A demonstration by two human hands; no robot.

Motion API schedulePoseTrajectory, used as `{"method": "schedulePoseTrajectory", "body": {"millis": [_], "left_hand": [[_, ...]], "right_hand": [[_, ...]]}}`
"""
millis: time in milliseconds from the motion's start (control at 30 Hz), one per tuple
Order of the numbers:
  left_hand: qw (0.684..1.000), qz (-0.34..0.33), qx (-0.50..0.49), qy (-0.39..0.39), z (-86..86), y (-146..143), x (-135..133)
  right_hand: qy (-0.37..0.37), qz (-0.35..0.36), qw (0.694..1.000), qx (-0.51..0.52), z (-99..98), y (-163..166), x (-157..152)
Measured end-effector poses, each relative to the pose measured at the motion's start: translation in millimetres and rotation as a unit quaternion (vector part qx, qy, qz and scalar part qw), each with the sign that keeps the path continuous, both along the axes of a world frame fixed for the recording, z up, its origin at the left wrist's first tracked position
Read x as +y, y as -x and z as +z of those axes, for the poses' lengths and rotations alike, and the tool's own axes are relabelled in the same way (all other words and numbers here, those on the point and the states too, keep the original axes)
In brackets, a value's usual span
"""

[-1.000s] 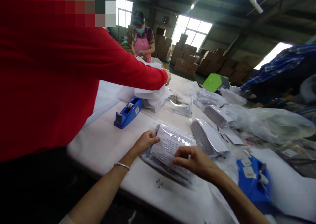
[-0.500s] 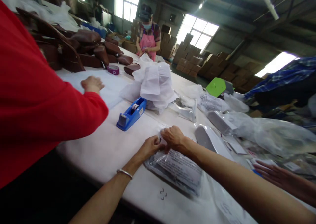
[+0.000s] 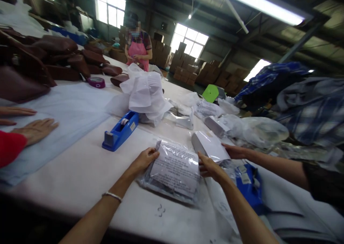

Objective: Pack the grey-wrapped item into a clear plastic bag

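Here both hands, left hand (image 3: 143, 159) and right hand (image 3: 209, 167), grip the plastic packet (image 3: 173, 170).

Both forearms reach forward, left hand (image 3: 143, 159) and right hand (image 3: 211, 168) curled.

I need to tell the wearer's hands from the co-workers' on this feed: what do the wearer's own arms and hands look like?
Both forearms are bare, with no sleeves or gloves in view. The left hand has a thin silver bracelet round its wrist. The right hand shows no ring, watch or band. A co-worker's hand at the left differs by its red sleeve.
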State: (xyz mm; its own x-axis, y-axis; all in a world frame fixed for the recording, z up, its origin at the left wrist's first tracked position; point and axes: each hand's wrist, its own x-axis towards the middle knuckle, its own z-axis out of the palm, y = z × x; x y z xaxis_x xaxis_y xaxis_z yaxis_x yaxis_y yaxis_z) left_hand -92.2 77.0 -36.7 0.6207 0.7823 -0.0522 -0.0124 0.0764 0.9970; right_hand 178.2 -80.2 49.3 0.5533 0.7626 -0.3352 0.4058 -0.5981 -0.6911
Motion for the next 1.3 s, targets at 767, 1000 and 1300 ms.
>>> {"method": "schedulePoseTrajectory", "body": {"millis": [767, 1000, 1300], "left_hand": [[0.885, 0.096, 0.103, -0.444, 46.5, 37, -11], [0.683, 0.042, 0.188, -0.704, 22.9, 4, -40], [0.708, 0.054, 0.131, -0.692, 0.6, 21, -45]], "right_hand": [[-0.256, 0.034, 0.920, -0.294, -1.0, 29, -51], [-0.262, 0.207, 0.801, -0.498, -60.6, 74, -43], [-0.316, 0.093, 0.879, -0.344, -45.7, 49, -59]]}}
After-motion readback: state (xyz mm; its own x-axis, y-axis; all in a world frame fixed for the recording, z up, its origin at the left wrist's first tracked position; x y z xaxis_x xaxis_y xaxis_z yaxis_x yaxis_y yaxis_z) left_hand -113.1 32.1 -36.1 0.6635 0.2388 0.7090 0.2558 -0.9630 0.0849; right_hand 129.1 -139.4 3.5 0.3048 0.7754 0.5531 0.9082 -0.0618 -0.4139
